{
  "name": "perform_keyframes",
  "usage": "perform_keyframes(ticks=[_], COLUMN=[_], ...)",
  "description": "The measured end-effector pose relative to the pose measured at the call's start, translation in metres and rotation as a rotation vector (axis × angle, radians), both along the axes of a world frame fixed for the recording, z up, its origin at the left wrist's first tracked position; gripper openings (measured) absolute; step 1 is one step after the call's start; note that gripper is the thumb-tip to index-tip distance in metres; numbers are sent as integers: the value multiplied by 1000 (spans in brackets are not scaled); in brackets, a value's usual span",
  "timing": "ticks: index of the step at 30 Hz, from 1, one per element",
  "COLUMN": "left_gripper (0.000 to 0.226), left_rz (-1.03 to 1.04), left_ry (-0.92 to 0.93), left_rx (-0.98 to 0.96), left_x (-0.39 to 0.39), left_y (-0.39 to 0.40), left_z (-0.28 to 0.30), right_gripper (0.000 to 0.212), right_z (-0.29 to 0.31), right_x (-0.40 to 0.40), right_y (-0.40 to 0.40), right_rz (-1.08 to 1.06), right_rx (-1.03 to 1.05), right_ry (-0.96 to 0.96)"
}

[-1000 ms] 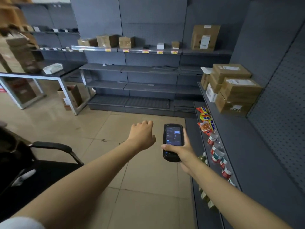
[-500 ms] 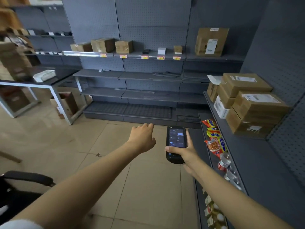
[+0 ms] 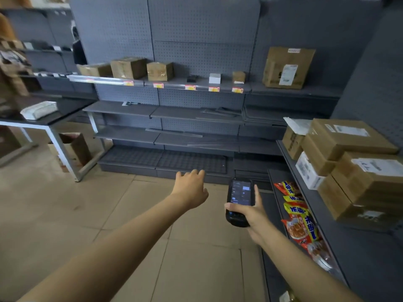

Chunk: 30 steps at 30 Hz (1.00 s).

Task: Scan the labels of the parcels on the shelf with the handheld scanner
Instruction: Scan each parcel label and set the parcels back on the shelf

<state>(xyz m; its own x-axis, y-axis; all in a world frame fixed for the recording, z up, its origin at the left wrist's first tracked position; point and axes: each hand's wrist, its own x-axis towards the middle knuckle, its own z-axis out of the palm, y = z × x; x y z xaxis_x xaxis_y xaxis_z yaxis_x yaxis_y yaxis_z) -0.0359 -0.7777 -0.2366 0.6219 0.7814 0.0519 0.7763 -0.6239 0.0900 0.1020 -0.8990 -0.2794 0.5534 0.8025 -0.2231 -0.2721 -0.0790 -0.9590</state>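
My right hand [image 3: 250,211] grips a black handheld scanner [image 3: 238,200] with its lit screen facing me, held out over the floor. My left hand [image 3: 190,188] stretches forward beside it, fingers loosely curled, holding nothing. A stack of brown cardboard parcels [image 3: 349,162] with white labels sits on the grey shelf [image 3: 353,253] at my right. More parcels [image 3: 128,68] line the upper back shelf, with a large labelled box [image 3: 287,67] at its right end.
Snack bags [image 3: 298,221] hang along the right shelf's front edge. A grey table [image 3: 54,118] with a white packet stands at the left, an open carton [image 3: 74,149] under it. Tiled floor lies between me and the back shelving [image 3: 174,114].
The view has moved forward and tilted up toward the back shelving; the chair has left the frame. Both hands keep their pose, the right still gripping the scanner.
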Motion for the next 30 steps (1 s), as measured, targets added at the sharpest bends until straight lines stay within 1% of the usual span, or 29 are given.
perform_keyframes(ticks=[2,5,7,10,12,14,18,22,25,26,29,30], left_gripper=[48,44,43,48,51,49,45,50,52,53,53,54], left_rz=[-32,-77,-101,-158,-212,-257,-313,-400,-478,-507,-598,-628], left_ry=[5,33,45,62,91,111,114,131,87,77,64,64], left_rx=[-1,-7,-22,-31,-21,-14,-25,12,25,20,21,20], left_x=[13,33,51,87,115,145,211,281,328,343,387,403], left_y=[32,72,98,128,144,161,195,220,229,230,231,231], left_z=[5,11,12,7,5,2,0,9,17,18,19,20], right_gripper=[123,122,124,132,137,141,136,145,141,136,112,111], right_z=[-2,-1,-4,-11,-13,-14,-15,-4,4,6,15,16], right_x=[14,37,54,81,101,123,180,233,271,282,309,317], right_y=[29,66,88,114,129,144,174,191,197,196,188,186], right_rz=[-15,-59,-96,-125,-142,-152,-215,-239,-264,-284,-363,-388], right_rx=[-12,-29,-46,-101,-121,-123,-111,-70,-59,-64,-78,-81], right_ry=[8,-5,-7,1,-9,-8,18,28,-14,-47,-120,-141])
